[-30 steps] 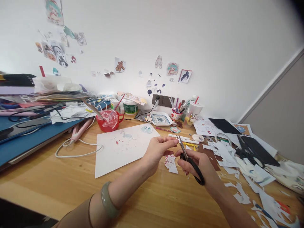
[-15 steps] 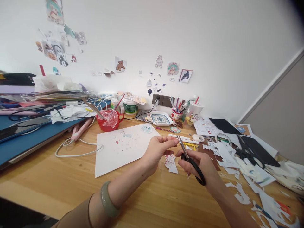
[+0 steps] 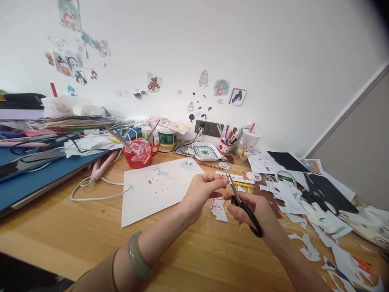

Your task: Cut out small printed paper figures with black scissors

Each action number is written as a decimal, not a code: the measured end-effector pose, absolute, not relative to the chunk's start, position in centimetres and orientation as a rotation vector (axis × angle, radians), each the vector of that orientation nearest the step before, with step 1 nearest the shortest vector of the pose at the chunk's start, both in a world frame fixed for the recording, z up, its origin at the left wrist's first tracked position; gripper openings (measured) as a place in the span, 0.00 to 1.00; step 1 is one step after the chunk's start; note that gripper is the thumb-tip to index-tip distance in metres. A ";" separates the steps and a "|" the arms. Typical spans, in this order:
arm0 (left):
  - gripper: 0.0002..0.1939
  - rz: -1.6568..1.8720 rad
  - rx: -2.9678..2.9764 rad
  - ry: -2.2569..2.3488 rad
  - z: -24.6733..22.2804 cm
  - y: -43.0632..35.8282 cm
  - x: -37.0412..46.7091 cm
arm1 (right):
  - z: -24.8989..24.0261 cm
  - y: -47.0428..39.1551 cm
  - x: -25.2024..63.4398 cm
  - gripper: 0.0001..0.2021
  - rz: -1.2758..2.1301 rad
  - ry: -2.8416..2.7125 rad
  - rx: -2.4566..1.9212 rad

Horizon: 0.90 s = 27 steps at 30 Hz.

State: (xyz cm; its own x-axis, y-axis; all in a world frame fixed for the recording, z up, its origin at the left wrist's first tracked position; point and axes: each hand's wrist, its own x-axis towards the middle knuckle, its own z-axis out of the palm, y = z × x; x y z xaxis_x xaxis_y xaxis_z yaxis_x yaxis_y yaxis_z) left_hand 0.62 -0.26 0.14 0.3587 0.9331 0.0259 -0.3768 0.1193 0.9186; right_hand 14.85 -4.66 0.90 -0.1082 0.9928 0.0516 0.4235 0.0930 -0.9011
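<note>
My right hand (image 3: pixel 253 209) grips black-handled scissors (image 3: pixel 247 213), whose narrow blades point up and away, slightly parted at the tips. Just left of the blades, my left hand (image 3: pixel 205 190) pinches thumb against fingers; whatever sits in the pinch is too small to make out. Below the hands, a paper scrap (image 3: pixel 219 211) with red printed marks lies on the wooden desk. A white sheet (image 3: pixel 146 207) lies left of my left hand, bearing tiny cut-out pieces and a pale blue cut-out (image 3: pixel 187 164) near its far corner.
A red mug (image 3: pixel 138 156) with plastic film, a square patterned dish (image 3: pixel 206 151), a pen cup (image 3: pixel 226 146) and a drink cup (image 3: pixel 247 144) line the back. Paper offcuts (image 3: pixel 308 247) and larger black scissors (image 3: pixel 317 192) cover the right. A blue board (image 3: pixel 45 178) piled with things occupies the left.
Almost nothing differs. The scissors and my right hand have shifted very slightly; my left hand keeps its pinch in the same place.
</note>
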 end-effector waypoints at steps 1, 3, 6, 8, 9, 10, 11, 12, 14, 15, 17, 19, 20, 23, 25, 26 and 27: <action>0.10 1.070 1.029 0.676 0.1 -0.2 0.6 | 0.9 -4.7 14.8 0.11 0.983 -1.643 -1.412; 0.10 1.069 1.027 0.674 0.1 -0.2 0.6 | 1.0 -4.7 14.8 0.10 0.982 -1.651 -1.403; 0.09 1.074 1.027 0.672 0.1 -0.2 0.7 | 1.1 -4.8 14.8 0.09 0.971 -1.657 -1.412; 0.10 1.074 1.031 0.667 0.1 -0.3 0.6 | 1.0 -4.8 14.8 0.09 0.966 -1.660 -1.417; 0.10 1.073 1.032 0.665 0.1 -0.3 0.6 | 1.0 -4.8 14.9 0.08 0.966 -1.662 -1.416; 0.10 1.072 1.034 0.663 0.1 -0.3 0.6 | 0.9 -4.8 14.9 0.08 0.965 -1.663 -1.415; 0.10 1.071 1.036 0.663 0.1 -0.3 0.6 | 0.9 -4.8 14.9 0.08 0.965 -1.665 -1.414; 0.10 1.070 1.037 0.663 0.1 -0.3 0.6 | 0.8 -4.8 15.0 0.08 0.965 -1.667 -1.412; 0.10 1.072 1.039 0.665 0.1 -0.3 0.6 | 0.8 -4.7 15.0 0.09 0.961 -1.672 -1.413; 0.10 1.071 1.038 0.665 0.1 -0.3 0.6 | 0.8 -4.7 15.0 0.09 0.962 -1.674 -1.408; 0.10 1.072 1.037 0.667 0.2 -0.3 0.6 | 0.8 -4.7 15.1 0.09 0.966 -1.670 -1.394; 0.10 1.070 1.038 0.666 0.2 -0.3 0.6 | 0.8 -4.7 15.1 0.09 0.972 -1.661 -1.389; 0.10 1.067 1.039 0.665 0.2 -0.3 0.6 | 0.7 -4.8 15.1 0.09 0.978 -1.656 -1.392; 0.09 1.061 1.041 0.657 0.2 -0.3 0.6 | 0.6 -4.7 15.1 0.09 1.003 -1.643 -1.400; 0.09 1.059 1.041 0.650 0.2 -0.3 0.6 | 0.5 -4.7 15.2 0.09 1.023 -1.630 -1.391; 0.09 1.059 1.040 0.647 0.2 -0.3 0.6 | 0.4 -4.7 15.2 0.09 1.032 -1.627 -1.384; 0.09 1.057 1.037 0.645 0.2 -0.3 0.6 | 0.4 -4.7 15.2 0.09 1.041 -1.624 -1.377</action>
State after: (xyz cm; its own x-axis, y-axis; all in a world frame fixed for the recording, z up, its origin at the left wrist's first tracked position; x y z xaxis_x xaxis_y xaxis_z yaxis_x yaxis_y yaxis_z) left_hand 0.59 -0.32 0.18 0.3860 0.9216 0.0405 -0.3861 0.1215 0.9144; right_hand 15.24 -4.72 0.44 -0.1370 0.9898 0.0400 0.3772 0.0894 -0.9218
